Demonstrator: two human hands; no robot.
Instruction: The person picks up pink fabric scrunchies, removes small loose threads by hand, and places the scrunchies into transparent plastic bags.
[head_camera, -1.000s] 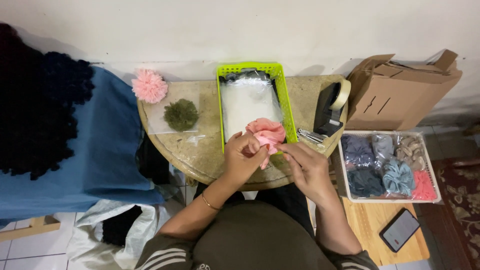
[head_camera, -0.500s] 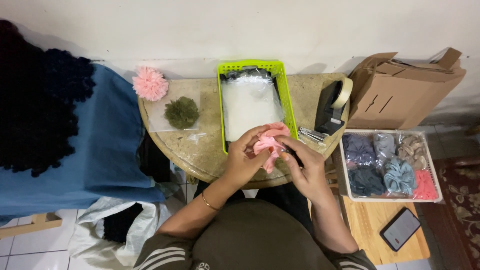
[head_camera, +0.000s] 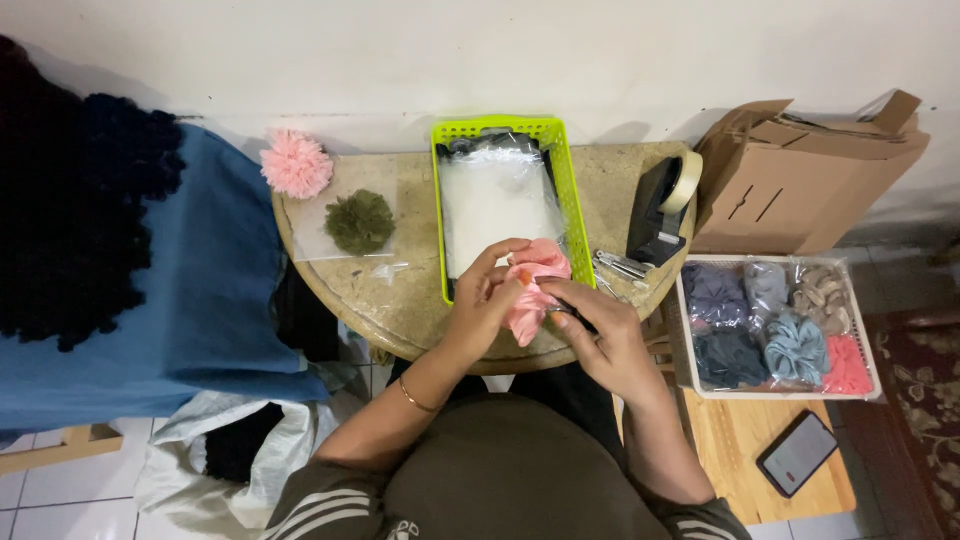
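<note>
A round surface (head_camera: 400, 300) carries a green basket (head_camera: 572, 200) of clear bags, a tape dispenser (head_camera: 655, 205) and two pompoms. At its near edge, beside the basket, the left hand (head_camera: 480, 305) and right hand (head_camera: 600, 335) both pinch a pink scrunchie (head_camera: 530, 285), fingers closed on the fabric.

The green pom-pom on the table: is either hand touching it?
No. The green pom-pom lies apart on a clear bag, while the left hand and right hand hold the pink fabric piece.
</note>
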